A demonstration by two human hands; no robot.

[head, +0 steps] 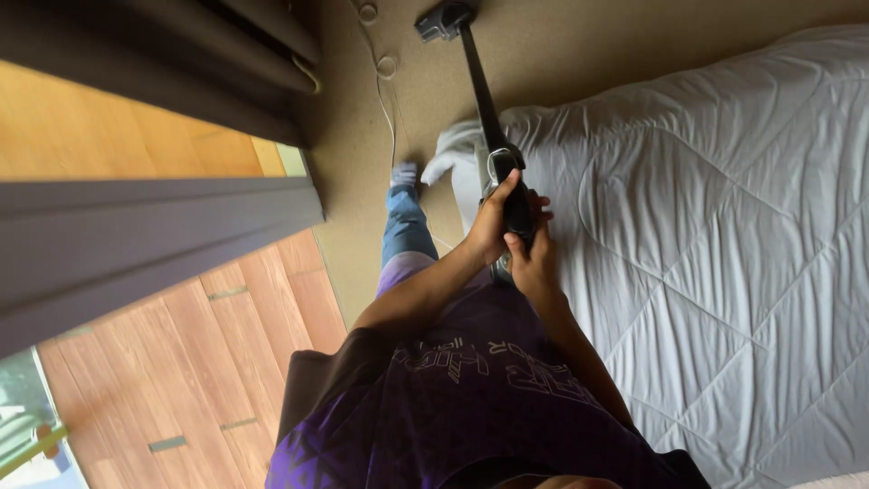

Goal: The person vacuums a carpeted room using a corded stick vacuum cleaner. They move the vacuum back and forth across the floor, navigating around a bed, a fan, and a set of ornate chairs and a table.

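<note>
I hold a dark stick vacuum cleaner (484,100) with both hands. My left hand (491,228) wraps the handle from the left, thumb up along the body. My right hand (536,264) grips just below it, on the side towards the bed. The wand runs away from me to the floor head (442,20), which rests on the beige carpet (543,45) at the foot of the bed. My purple shirt fills the bottom of the view, and my leg in blue trousers (403,226) ends in a light sock.
A bed with a white quilted duvet (724,226) takes up the right side. Grey curtains (154,226) hang at the left, with wooden boards (181,362) beyond them. A thin white cord (387,91) lies on the carpet beside the wand.
</note>
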